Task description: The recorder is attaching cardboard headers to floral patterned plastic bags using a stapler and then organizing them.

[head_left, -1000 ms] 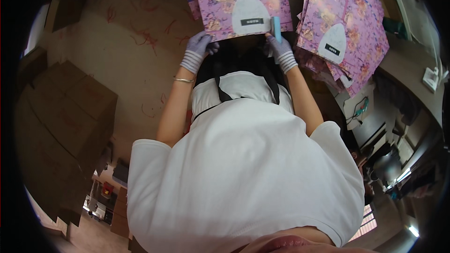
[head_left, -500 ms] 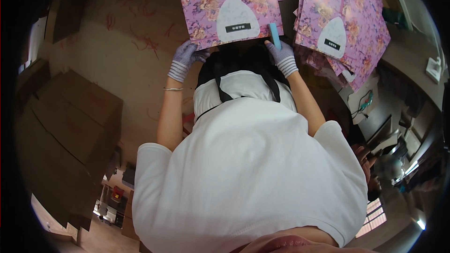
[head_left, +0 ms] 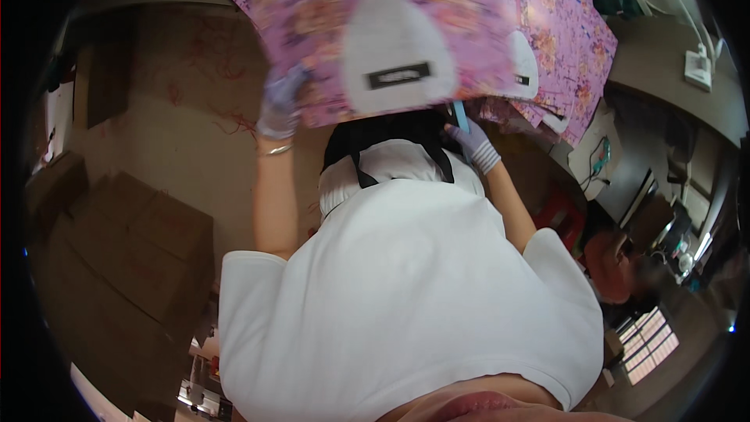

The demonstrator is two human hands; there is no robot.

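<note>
A pink floral sheet point(head_left: 469, 31) with a white arch-shaped panel and a small black label is raised toward me, blurred by motion. At its lower left corner, my left hand point(head_left: 283, 101) in a lilac glove grips the edge. My right hand point(head_left: 471, 143), gloved alike, is just below the sheet's lower right edge, fingers closed on a flat light blue strip point(head_left: 461, 116). The strip's upper end goes behind the sheet, so its kind is hidden. Some right fingertips are also hard to make out.
To the right lies a fanned pile of matching floral sheets point(head_left: 574, 47). Large cardboard boxes point(head_left: 148, 242) stand at the left. Red scraps point(head_left: 234, 121) are scattered on the floor. A white socket box point(head_left: 698, 69) with a cable is at far right. Another person point(head_left: 609, 266) is partly visible at right.
The floral sheet has come up nearer and looks larger, now overlapping the right pile. My left hand has moved outward and the right hand lower, apart from the sheet's edge. The view has shifted slightly.
</note>
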